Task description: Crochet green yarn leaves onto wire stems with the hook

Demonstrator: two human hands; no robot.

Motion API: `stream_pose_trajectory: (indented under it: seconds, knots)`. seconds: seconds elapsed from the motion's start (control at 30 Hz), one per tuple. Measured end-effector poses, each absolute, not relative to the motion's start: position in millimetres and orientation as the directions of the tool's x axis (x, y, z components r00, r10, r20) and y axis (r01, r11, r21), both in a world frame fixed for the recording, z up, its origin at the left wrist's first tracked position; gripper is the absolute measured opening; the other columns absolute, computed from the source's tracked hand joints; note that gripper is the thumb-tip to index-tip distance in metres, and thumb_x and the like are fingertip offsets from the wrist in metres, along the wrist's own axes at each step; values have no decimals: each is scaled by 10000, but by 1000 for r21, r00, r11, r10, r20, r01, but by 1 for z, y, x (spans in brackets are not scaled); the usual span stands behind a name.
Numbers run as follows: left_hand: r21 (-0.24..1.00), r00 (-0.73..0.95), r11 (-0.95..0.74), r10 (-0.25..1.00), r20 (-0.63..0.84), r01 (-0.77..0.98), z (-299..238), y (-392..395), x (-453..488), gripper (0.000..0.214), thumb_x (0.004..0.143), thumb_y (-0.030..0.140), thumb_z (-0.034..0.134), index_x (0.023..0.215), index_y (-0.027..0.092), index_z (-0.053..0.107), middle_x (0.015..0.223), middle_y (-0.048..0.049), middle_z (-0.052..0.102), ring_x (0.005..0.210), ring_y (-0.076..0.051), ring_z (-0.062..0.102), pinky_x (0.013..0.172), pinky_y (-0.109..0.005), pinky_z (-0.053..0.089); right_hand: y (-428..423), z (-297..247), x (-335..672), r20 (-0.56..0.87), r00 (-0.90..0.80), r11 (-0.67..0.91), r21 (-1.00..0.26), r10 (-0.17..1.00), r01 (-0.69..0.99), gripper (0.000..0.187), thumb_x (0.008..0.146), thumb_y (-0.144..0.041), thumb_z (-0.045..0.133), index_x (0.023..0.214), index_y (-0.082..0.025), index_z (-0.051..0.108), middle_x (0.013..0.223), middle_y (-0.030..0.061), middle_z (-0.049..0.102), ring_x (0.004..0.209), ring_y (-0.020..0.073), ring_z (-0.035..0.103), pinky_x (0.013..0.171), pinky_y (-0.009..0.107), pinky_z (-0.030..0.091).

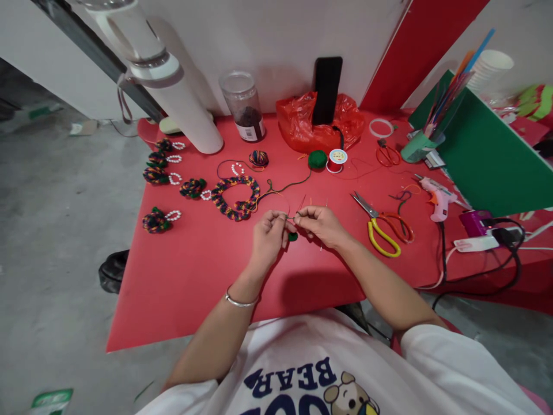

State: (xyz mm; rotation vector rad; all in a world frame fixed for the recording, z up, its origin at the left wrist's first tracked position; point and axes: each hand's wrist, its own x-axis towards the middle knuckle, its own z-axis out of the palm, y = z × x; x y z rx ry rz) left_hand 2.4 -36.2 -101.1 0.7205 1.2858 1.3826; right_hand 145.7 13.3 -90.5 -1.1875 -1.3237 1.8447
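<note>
Over the middle of the red table, my left hand and my right hand are close together with their fingertips pinched. A short dark strand of yarn spans the small gap between them. Just below the fingers shows a small dark green piece, partly hidden by my left hand. Left of my hands lies a curved multicoloured crocheted strip, with loose strands trailing towards my fingers. Beyond is a green yarn ball, whose strand runs left across the table. A red thread spool stands beside it.
Several crocheted pieces with white bead loops lie at left. Scissors with yellow and orange handles are right of my hands, near a pink glue gun and cables. A white bottle, a jar and a phone stand behind.
</note>
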Motion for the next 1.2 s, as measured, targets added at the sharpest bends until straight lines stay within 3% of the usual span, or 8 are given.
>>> stream_pose_trajectory:
  seconds: [0.17, 0.47, 0.63, 0.8, 0.9, 1.07, 1.2]
  knots:
    - [912, -249, 150, 933, -258, -381, -102, -34, 3, 288, 841, 428, 679, 880, 195, 515, 611, 14, 699, 294, -51, 366, 328, -191, 256, 14, -94, 146, -326, -438, -357, -934, 838, 13, 214, 751, -383, 729, 738, -190, 637, 504, -67, 543, 410, 65, 432, 405, 201, 344]
    - [951, -182, 146, 963, -200, -274, -101, -38, 6, 331, 885, 494, 659, 904, 199, 510, 613, 17, 696, 304, -47, 368, 360, -211, 232, 16, -97, 146, -329, -444, -383, -923, 833, -34, 243, 749, -409, 765, 745, -190, 660, 543, -52, 574, 426, 69, 419, 405, 211, 339]
    - [957, -154, 122, 974, -167, -263, -102, -39, 8, 309, 904, 479, 648, 926, 206, 504, 597, 34, 677, 312, -53, 389, 369, -204, 245, 16, -96, 148, -276, -539, -337, -941, 796, -16, 347, 801, -515, 768, 866, -176, 741, 613, -39, 612, 458, 63, 414, 422, 212, 313]
    - [953, -139, 111, 978, -156, -282, -103, -39, 11, 315, 914, 486, 636, 953, 212, 487, 583, 39, 673, 307, -54, 382, 365, -190, 236, 15, -101, 149, -280, -510, -312, -950, 813, 23, 351, 818, -517, 757, 762, -174, 706, 529, -52, 563, 431, 65, 401, 421, 217, 277]
    - [945, -144, 118, 975, -169, -306, -104, -38, 12, 353, 891, 511, 652, 950, 219, 462, 571, 47, 670, 292, -52, 368, 356, -183, 242, 14, -102, 149, -318, -496, -356, -934, 808, 19, 344, 813, -512, 755, 749, -186, 666, 467, -79, 499, 394, 64, 355, 398, 218, 235]
    - [910, -148, 179, 957, -249, -374, -100, -37, 11, 397, 864, 570, 650, 915, 218, 474, 581, 42, 672, 277, -56, 364, 318, -184, 222, 14, -98, 147, -321, -483, -372, -928, 815, -11, 308, 809, -476, 743, 742, -194, 635, 506, -64, 558, 403, 62, 364, 397, 215, 244]
    - [906, -93, 242, 953, -290, -348, -96, -37, 5, 459, 695, 528, 835, 836, 175, 578, 595, 11, 673, 310, -57, 403, 317, -203, 296, 15, -97, 146, -337, -468, -389, -921, 817, -16, 297, 782, -460, 753, 728, -194, 632, 570, -39, 621, 409, 57, 376, 400, 217, 258]
